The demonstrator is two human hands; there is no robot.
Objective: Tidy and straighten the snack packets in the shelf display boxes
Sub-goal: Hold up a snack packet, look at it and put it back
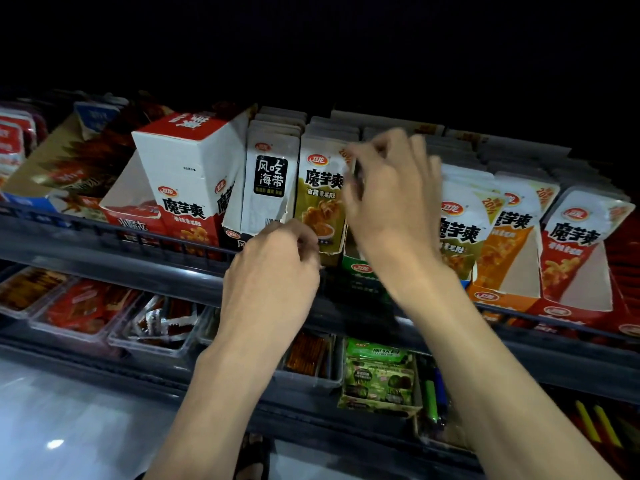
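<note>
Two hands worked at the upper shelf (104, 233). The right hand (391, 192) had its grip clamped, thumb against fingers, on the upper right edge of the front olive-green and white snack packet (320, 192), which stood upright in its torn cardboard display box near the middle of the shelf. The left hand (273, 271), at 7 o'clock from that packet, had its fingers curled at the box's lower front edge. I could not tell whether it held anything.

Five rows of packets showed their faces. One black-and-white packet (270, 181) touched the olive one at 9 o'clock. At 3 o'clock, beyond the right hand, stood a second olive packet (459, 233), one orange packet (512, 233) and one red packet (571, 244). One closed red-and-white carton (187, 168) leaned at 9 o'clock.

On the lower shelf, at 5 o'clock, one box of green packets (379, 379) sat beside two lighters (431, 400).
</note>
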